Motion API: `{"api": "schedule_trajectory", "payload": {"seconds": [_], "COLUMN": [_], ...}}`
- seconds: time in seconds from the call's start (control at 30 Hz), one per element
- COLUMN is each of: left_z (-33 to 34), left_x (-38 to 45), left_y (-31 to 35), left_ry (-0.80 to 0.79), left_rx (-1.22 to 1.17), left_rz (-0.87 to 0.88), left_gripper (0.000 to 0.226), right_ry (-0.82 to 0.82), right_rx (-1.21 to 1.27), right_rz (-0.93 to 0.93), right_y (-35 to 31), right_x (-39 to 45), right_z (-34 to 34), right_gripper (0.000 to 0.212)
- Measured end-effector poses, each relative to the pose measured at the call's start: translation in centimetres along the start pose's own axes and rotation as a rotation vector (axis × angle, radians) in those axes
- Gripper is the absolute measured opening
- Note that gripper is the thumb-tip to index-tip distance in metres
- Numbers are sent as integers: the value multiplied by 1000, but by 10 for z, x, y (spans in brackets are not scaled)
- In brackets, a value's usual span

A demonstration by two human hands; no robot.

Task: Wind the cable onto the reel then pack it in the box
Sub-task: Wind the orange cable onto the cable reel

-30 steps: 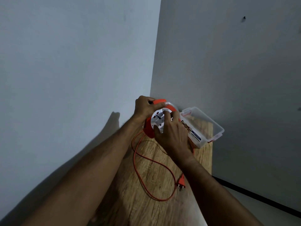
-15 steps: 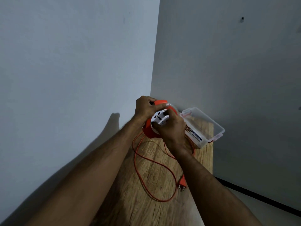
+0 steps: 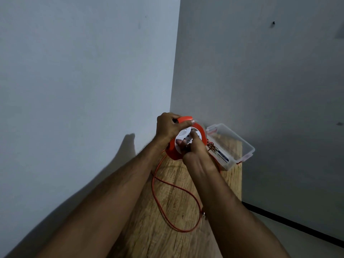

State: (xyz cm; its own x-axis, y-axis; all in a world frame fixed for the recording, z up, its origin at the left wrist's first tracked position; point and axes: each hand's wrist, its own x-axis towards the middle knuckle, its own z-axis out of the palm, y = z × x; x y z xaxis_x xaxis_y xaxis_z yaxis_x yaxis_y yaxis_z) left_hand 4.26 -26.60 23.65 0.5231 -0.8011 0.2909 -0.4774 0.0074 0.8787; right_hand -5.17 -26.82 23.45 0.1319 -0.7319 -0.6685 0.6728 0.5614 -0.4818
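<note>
- I'm watching the right hand [image 3: 195,153] coming round over the white face of the reel [image 3: 186,140]; a second ago its fingers were sitting higher on that face, now they're curling in low at the centre, clenched on what I take to be the winding knob.
- The left hand [image 3: 168,127] is clamping the orange handle at the top of the reel, same as before, keeping it upright at frame centre.
- The loose cable [image 3: 167,185] is lying in a shorter loop than a second ago, and the plug [image 3: 204,214] is sliding up the bench toward the reel, now half hidden behind the right forearm.
- I'm reading that as winding well under way, with one loop left to take in before packing.
- The box [image 3: 230,146], clear plastic and open, is waiting just right of the reel, some small items already showing inside.
- The bench [image 3: 178,239] is a narrow wood-grain top running up the middle of the frame into a corner.
- Plain grey walls [image 3: 83,90] are filling left and right, the light is dim, and a dark skirting strip is crossing the lower right.
</note>
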Motion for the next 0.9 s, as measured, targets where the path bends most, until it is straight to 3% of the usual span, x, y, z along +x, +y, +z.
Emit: {"api": "schedule_trajectory", "payload": {"seconds": [0.1,0.17,0.27,0.37,0.43,0.57,0.9], "left_z": [-2,-6,-10,-12,-12,-12,-10], "left_x": [3,6,10,13,14,14,12], "left_y": [-1,1,2,2,2,2,2], "left_ry": [-2,-5,-15,-16,-26,-47,-79], "left_rx": [-57,-91,-71,-57,-49,-35,-27], "left_rz": [-90,-131,-127,-124,-117,-99,-48], "left_gripper": [39,37,39,40,42,41,44], "right_ry": [-17,-10,-103,-303,-404,-480,-424], "right_rx": [-256,-584,-1131,-1501,-1698,-1923,-1917], "right_rz": [-173,-592,-1344,-1752,-1842,-1843,-1891], "right_y": [-7,-8,-10,-15,-18,-27,-27], "right_x": [-14,-21,-22,-10,1,10,12], "right_z": [-10,-22,-41,-52,-55,-56,-56], "right_gripper": [35,17,12,26,40,65,54]}}
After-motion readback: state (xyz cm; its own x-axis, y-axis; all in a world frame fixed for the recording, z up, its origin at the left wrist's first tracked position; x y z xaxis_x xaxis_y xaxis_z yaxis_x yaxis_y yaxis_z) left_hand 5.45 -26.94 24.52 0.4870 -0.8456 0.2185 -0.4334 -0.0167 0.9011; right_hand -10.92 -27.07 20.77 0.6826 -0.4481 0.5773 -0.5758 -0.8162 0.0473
